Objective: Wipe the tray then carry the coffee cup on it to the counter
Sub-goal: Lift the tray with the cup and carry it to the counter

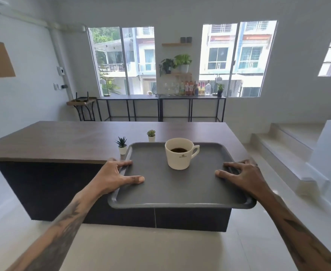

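Grey tray [180, 192] is gripped at both rims, left hand [113, 176] and right hand [245, 177] fingers spread, keeping the centre-frame coffee cup [178, 153] level.

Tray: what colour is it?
Dark grey tray, matte and plain; head view, the only one.

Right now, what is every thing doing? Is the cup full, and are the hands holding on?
tray: held level in the air, its far end over the counter
cup: upright on the tray, some coffee low inside, handle to the right
left hand: gripping the tray's left rim
right hand: gripping the tray's right rim
counter: bare but for two small potted plants
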The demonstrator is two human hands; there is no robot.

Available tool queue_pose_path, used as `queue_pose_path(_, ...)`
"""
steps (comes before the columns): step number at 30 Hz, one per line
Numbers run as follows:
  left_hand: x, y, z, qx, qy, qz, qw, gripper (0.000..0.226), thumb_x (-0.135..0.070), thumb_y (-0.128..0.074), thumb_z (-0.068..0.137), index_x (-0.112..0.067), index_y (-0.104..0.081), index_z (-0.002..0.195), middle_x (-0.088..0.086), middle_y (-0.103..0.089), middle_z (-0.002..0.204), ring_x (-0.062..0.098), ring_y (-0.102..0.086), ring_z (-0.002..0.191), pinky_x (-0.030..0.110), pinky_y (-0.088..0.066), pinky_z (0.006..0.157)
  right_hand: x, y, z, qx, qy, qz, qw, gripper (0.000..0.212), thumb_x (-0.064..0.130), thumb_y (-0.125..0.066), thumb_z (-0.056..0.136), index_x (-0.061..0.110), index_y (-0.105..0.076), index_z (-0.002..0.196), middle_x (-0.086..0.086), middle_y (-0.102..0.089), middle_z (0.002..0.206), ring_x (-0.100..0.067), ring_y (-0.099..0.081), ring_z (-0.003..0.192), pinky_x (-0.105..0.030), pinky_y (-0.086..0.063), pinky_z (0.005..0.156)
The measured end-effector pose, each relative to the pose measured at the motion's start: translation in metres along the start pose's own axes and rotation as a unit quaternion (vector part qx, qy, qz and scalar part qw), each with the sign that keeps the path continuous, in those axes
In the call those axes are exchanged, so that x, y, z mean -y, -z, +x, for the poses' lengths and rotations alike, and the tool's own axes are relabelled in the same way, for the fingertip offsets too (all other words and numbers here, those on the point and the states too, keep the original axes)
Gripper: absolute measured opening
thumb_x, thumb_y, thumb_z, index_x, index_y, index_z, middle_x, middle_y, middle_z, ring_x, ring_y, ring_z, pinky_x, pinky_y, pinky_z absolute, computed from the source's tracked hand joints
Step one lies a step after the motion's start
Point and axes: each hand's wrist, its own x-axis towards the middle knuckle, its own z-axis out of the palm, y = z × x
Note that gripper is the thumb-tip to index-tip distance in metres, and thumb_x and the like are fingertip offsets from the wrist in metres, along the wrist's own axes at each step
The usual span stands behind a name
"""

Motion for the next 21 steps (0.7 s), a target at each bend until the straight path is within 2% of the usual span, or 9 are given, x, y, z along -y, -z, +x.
queue_pose_path(7, 0.067, -0.047, 0.12, 0.009, 0.017, -0.013, 1.0, 0.108, -0.074, -0.087, 0.041, -0.026, -0.059, 0.134, -0.01, -0.045, 0.111, 0.003, -0.051, 0.102, 0.017, -0.04, 0.084, -0.039, -0.081, 0.113, -0.002, 0.0, 0.006, 1.0, 0.077, 0.072, -0.061, 0.058, 0.024, -0.068, 0.118, -0.004, -0.049, 0.109, -0.018, -0.05, 0.094, -0.023, -0.044, 0.079)
queue_pose_path(11, 0.102, -0.075, 0.187, 0.007, 0.037, -0.016, 0.999, 0.112, -0.075, -0.086, 0.041, -0.026, -0.057, 0.137, -0.013, -0.043, 0.11, 0.008, -0.053, 0.105, 0.021, -0.044, 0.092, -0.067, -0.128, 0.18, 0.003, 0.003, 0.005, 1.0, 0.072, 0.068, -0.064, 0.062, 0.025, -0.066, 0.12, 0.0, -0.045, 0.106, -0.014, -0.049, 0.09, -0.007, -0.037, 0.068)
queue_pose_path(13, 0.116, -0.088, 0.216, 0.007, 0.045, -0.011, 0.999, 0.113, -0.077, -0.085, 0.041, -0.027, -0.056, 0.138, -0.014, -0.042, 0.111, 0.008, -0.052, 0.105, 0.022, -0.046, 0.093, -0.08, -0.15, 0.21, 0.005, 0.008, 0.002, 1.0, 0.071, 0.067, -0.065, 0.064, 0.025, -0.065, 0.121, 0.002, -0.044, 0.105, -0.013, -0.049, 0.091, -0.01, -0.037, 0.069)
queue_pose_path(17, 0.139, -0.106, 0.273, 0.014, 0.067, 0.002, 0.998, 0.114, -0.078, -0.083, 0.042, -0.026, -0.054, 0.14, -0.016, -0.041, 0.109, 0.006, -0.053, 0.105, 0.025, -0.045, 0.097, -0.101, -0.186, 0.266, -0.004, -0.001, -0.007, 1.0, 0.064, 0.061, -0.071, 0.065, 0.022, -0.069, 0.116, 0.0, -0.047, 0.105, -0.016, -0.052, 0.093, -0.022, -0.041, 0.086)
queue_pose_path(21, 0.158, -0.118, 0.315, 0.022, 0.077, 0.014, 0.997, 0.115, -0.079, -0.082, 0.044, -0.024, -0.053, 0.141, -0.014, -0.041, 0.108, 0.006, -0.054, 0.103, 0.026, -0.046, 0.097, -0.113, -0.217, 0.305, -0.003, -0.009, -0.009, 1.0, 0.066, 0.063, -0.069, 0.063, 0.022, -0.07, 0.114, -0.001, -0.047, 0.105, -0.018, -0.055, 0.091, -0.023, -0.042, 0.086)
